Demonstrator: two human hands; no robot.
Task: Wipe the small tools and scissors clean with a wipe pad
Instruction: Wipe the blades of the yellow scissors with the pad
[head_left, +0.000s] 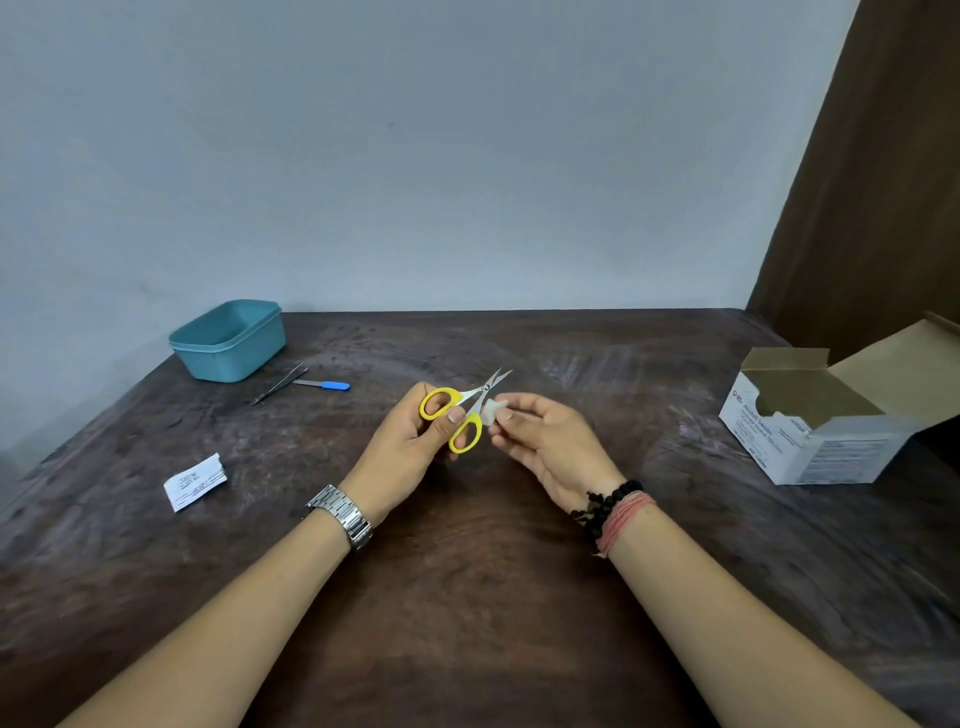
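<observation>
The left hand (410, 441) is gripping the yellow-handled scissors (462, 410) above the table's (467, 597) middle, blades slightly parted, while the right hand (545, 441) is pinching the wipe pad (491, 410) against them. Tweezers (278, 384) and a blue-handled tool (324, 385) are lying far left.

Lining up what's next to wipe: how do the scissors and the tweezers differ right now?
The scissors are held off the table in the left hand; the tweezers lie flat on the table near the teal tub. The scissors have yellow handles; the tweezers are bare dark metal. The scissors are beside the wipe pad pinched by the right hand; the tweezers are untouched. Both are small, pointed metal tools.
</observation>
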